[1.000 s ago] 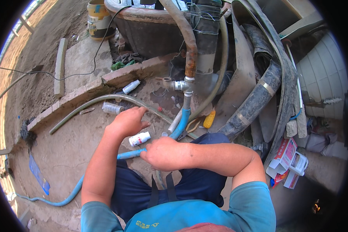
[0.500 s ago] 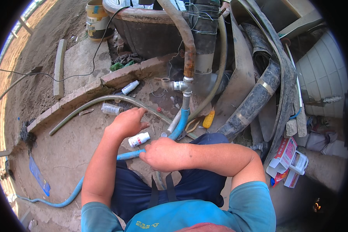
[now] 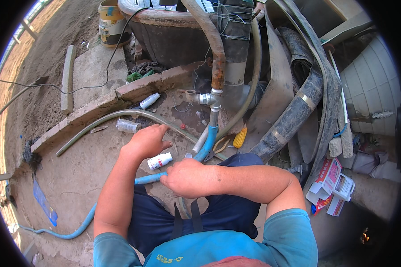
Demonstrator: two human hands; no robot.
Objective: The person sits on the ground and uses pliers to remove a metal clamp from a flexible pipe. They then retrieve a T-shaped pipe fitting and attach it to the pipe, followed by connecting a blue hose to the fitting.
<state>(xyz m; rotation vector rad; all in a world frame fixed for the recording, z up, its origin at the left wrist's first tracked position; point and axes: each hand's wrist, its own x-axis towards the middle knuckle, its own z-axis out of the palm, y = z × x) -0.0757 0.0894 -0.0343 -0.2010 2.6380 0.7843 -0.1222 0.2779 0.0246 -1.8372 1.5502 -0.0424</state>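
My left hand (image 3: 148, 141) hovers over the ground with its thumb and fingers apart and nothing seen between them. Below it lies a white bottle with a white cap (image 3: 160, 161); a clear plastic bottle (image 3: 128, 125) is just beyond the hand. My right hand (image 3: 187, 178) is closed round a blue hose (image 3: 149, 179) in front of my knees; its fingertips are partly hidden. From there the hose bends up to a metal tee fitting (image 3: 211, 99) under a rusty pipe. A grey-green hose (image 3: 120, 114) curves past the left hand.
Another white bottle (image 3: 149, 101) lies near a low brick edging (image 3: 142, 87). Pliers (image 3: 218, 149) and a yellow corn cob (image 3: 240, 137) rest by the pipe. A large dark tub (image 3: 169, 44) stands ahead. At right are a black pipe (image 3: 289, 116), an opened carton (image 3: 324, 180) and a white jug (image 3: 344, 187).
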